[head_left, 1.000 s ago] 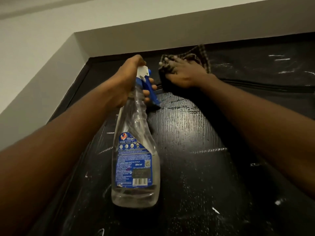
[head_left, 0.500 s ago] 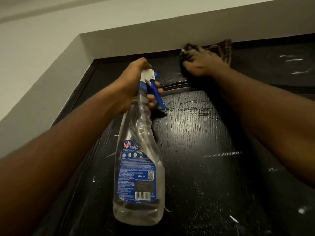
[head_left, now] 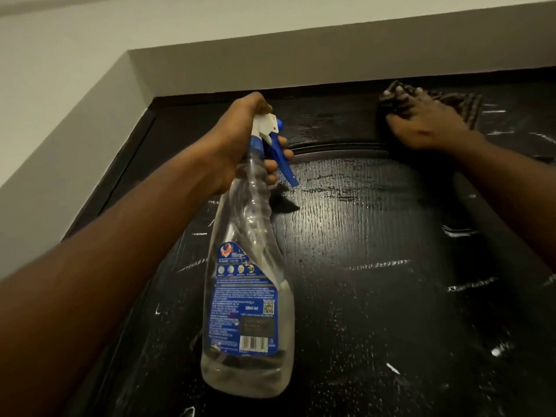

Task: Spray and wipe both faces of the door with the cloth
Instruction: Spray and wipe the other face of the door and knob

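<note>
A black wood-grain door (head_left: 376, 296) fills the view, wet with streaks and droplets. My left hand (head_left: 240, 139) grips the neck of a clear spray bottle (head_left: 249, 311) with a blue label and a blue-and-white trigger, fingers curled by the trigger; the bottle hangs in front of the door. My right hand (head_left: 424, 121) presses a dark checked cloth (head_left: 469, 106) flat against the door's top rail near its upper edge, right of the bottle.
The dark door frame (head_left: 132, 152) runs along the left and top edges. A grey wall recess (head_left: 301, 64) sits above the door, with a pale wall (head_left: 45, 100) to the left.
My right hand has slid the cloth to the right and up along the top of the door. The left hand keeps holding the bottle in about the same place.
</note>
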